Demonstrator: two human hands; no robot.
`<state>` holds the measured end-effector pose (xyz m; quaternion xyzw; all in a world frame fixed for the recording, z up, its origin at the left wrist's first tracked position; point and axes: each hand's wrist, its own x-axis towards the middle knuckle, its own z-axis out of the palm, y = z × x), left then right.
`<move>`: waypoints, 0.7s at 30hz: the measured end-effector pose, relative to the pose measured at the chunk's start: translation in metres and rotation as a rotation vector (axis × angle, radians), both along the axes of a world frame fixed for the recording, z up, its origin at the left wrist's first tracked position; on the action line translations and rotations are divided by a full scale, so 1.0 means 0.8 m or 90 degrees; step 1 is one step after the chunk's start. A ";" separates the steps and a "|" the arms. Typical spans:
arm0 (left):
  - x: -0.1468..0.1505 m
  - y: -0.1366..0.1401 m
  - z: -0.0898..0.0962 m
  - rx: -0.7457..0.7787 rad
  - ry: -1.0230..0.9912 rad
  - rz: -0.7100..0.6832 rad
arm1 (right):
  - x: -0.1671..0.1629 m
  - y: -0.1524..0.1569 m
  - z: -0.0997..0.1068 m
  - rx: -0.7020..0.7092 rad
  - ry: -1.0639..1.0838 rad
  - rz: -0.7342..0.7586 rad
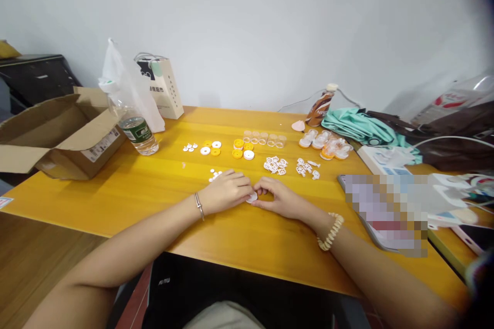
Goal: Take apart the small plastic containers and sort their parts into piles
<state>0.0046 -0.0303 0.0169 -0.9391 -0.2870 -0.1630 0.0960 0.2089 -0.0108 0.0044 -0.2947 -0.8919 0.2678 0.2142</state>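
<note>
- left hand (230,188), fingers close together and bent, tips at the left edge of a small white disc (252,197); cannot tell if they grip it.
- right hand (278,198) pinching the disc's right edge between thumb and index finger.
- the disc is between both hands, above a wooden table (239,239).
- beyond the hands: clear plastic cups (263,139) and white openwork pieces (274,166).
</note>
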 end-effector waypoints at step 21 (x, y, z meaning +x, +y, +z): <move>0.001 -0.003 0.009 0.152 0.076 -0.071 | -0.001 -0.001 0.003 0.012 -0.003 -0.001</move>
